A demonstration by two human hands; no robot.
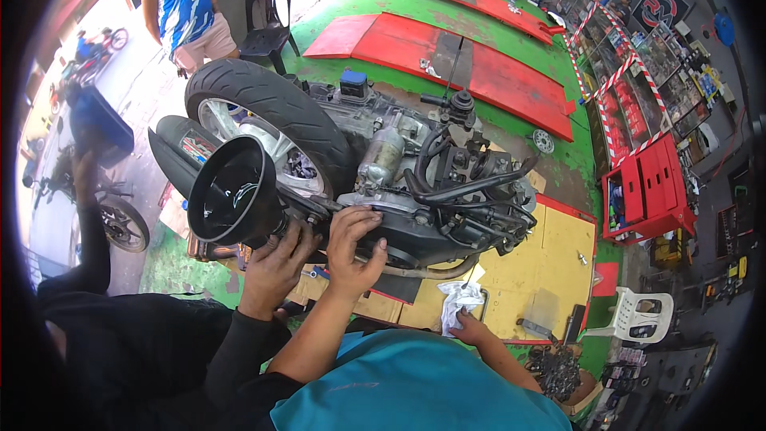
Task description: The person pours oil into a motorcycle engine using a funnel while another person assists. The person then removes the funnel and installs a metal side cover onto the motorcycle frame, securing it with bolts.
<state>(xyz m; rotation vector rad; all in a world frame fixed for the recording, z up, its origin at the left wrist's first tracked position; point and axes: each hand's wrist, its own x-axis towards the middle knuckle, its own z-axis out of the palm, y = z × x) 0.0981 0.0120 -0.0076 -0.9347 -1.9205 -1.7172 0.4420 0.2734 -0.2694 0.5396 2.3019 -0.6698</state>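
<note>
Left of the engine [423, 199], a co-worker's raised hand [84, 166] holds a dark blue container [105, 124]; closer in, that person's other hand [281, 266] is at a black funnel [231, 195]. The engine sits just right of a wheel [259, 88]. My left hand [349, 246] rests on the engine's near edge, half curled, not wrapped around it. Nearer me than the engine, my right hand [472, 329] grips a crumpled white cloth [461, 300]. With my 2 hands so placed, I judge the step as steadying the engine; the next move seems to call for light, even pressure.
</note>
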